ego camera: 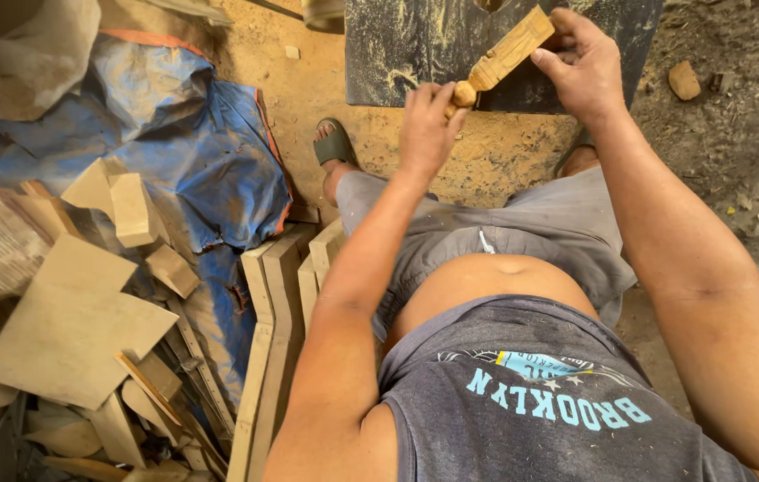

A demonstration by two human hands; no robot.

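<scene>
The right hand (587, 64) is gripping the upper end of a carved wooden piece (506, 55), fingers clamped around it, holding it tilted over the dark board's (415, 49) near edge. The left hand (426, 125) is closing its fingers on the piece's rounded lower end. Wood offcuts (85, 330) are lying on a blue tarp (210, 170) at the left.

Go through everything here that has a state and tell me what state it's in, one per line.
Carved wooden piece: held tilted over the dark board.
Right hand: gripping its upper end.
Left hand: fingers closed at its rounded lower end.
Blue tarp: crumpled, dusty.
Wood offcuts: piled loosely.
</scene>
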